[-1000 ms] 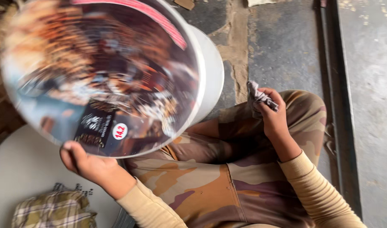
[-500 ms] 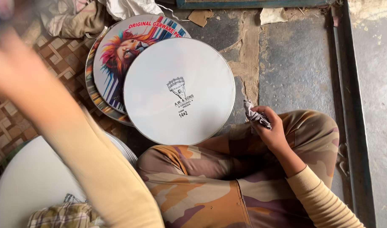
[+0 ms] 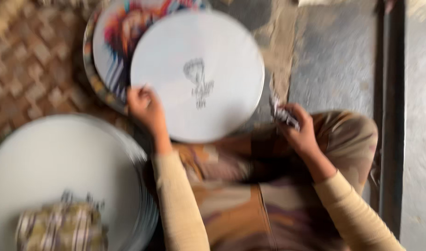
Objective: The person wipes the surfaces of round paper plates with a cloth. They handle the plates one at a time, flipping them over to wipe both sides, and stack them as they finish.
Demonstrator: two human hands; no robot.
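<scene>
A round white disc (image 3: 199,74) with a small grey mark at its middle lies face down on a stack of discs; a colourfully printed disc (image 3: 115,42) shows beneath it. My left hand (image 3: 145,107) rests on the white disc's left edge, fingers curled on the rim. My right hand (image 3: 299,128) sits over my knee and grips a small crumpled silvery wad (image 3: 283,114). The picture is blurred by motion.
A second pile of round white discs (image 3: 59,172) lies at the lower left with a checked cloth (image 3: 62,227) on top. Brick paving (image 3: 27,74) is on the left, a concrete floor with a dark metal rail (image 3: 389,116) on the right.
The printed disc that my left hand held up one second ago went down onto the stack, white side up. My left hand then swung back to the disc's left edge. The right hand stayed put.
</scene>
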